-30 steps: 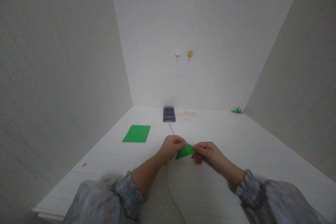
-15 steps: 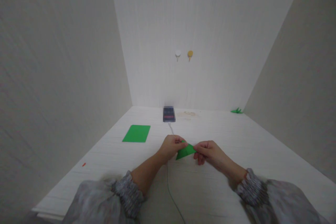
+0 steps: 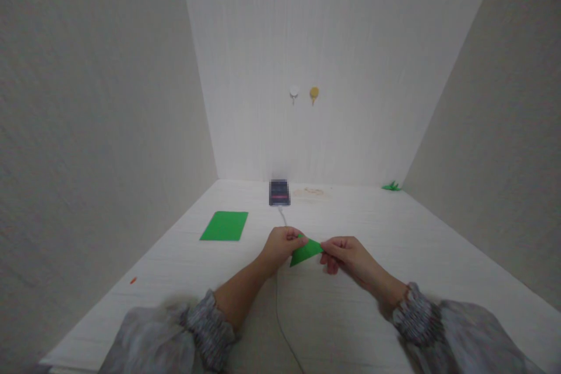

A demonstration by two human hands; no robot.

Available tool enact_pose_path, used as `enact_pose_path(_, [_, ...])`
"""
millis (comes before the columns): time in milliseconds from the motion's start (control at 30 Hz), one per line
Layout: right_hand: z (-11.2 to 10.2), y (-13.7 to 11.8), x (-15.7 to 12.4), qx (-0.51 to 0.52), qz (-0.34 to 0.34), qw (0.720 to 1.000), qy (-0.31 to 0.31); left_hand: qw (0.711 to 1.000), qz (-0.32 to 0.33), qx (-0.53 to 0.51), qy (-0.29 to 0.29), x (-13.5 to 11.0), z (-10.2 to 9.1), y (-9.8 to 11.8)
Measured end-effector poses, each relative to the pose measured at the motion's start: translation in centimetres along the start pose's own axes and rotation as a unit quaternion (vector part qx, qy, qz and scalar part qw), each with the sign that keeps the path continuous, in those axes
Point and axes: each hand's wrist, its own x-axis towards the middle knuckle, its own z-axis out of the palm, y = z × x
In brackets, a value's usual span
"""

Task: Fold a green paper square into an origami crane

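A small piece of green paper, folded into a triangle, is held between my two hands just above the white table. My left hand pinches its upper left part, thumb on top. At the right-hand point of the triangle, the thumb and fingertips of my right hand are closed on the paper, with the other fingers curled beneath. My fingers cover parts of the paper's edges. To the left, a flat green paper sheet lies on the table.
A blurred dark device stands by the back wall, its white cable running forward under my left arm. A folded green paper shape lies in the far right corner. An orange-red scrap is at the left. Two hooks hang on the wall.
The whole view has shifted slightly, so things appear a little further left and lower. Both hands keep their hold on the folded paper, nearly unchanged.
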Motion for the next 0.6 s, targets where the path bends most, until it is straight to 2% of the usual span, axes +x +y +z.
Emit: enact_pose_path(600, [-0.37, 0.74, 0.51, 0.016, 0.027, 1.0, 0.0, 0.998, -0.063, -0.021, -0.024, -0.08, -0.06, 0.57])
